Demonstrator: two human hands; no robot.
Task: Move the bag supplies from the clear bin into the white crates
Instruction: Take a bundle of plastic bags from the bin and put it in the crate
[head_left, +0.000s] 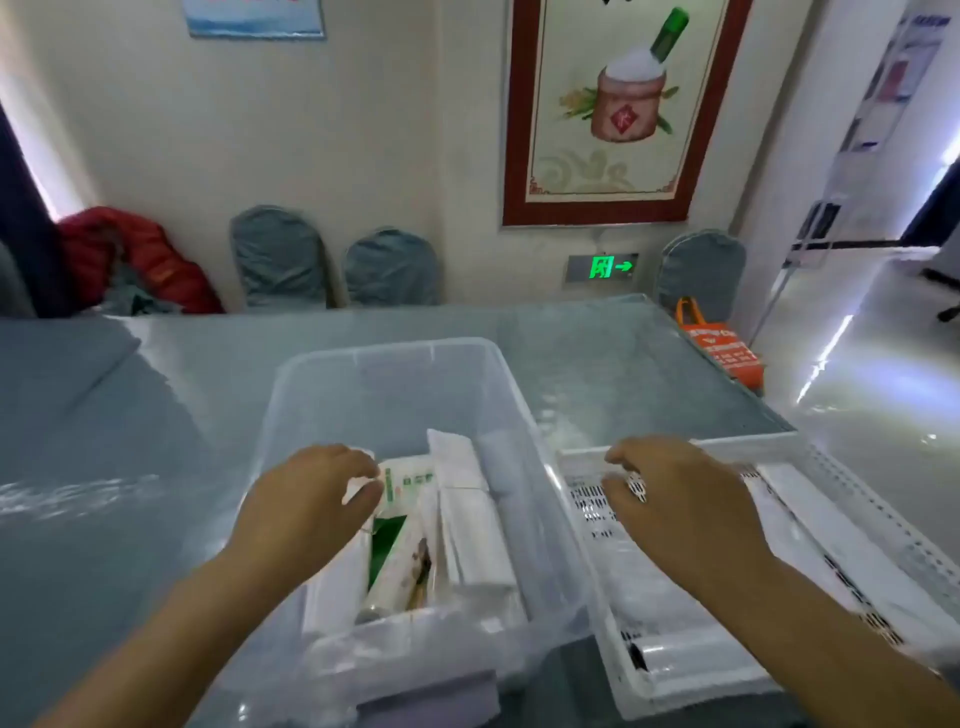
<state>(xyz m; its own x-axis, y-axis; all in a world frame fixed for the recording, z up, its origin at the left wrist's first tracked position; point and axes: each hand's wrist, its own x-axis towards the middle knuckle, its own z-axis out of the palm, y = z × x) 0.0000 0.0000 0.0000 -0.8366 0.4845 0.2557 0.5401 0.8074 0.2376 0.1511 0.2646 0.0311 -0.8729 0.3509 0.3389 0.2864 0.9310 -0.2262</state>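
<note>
White and green-printed bag packs (470, 525) upright in clear bin (384, 364)

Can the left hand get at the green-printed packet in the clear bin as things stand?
Probably yes. The left hand is already over the open-topped clear bin, fingertips at the green-printed packet; nothing lies between them. Whether it has a grip is unclear.

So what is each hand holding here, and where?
Left hand pinches the top edge of a white-and-green packet in the clear bin. Right hand holds nothing.
</note>
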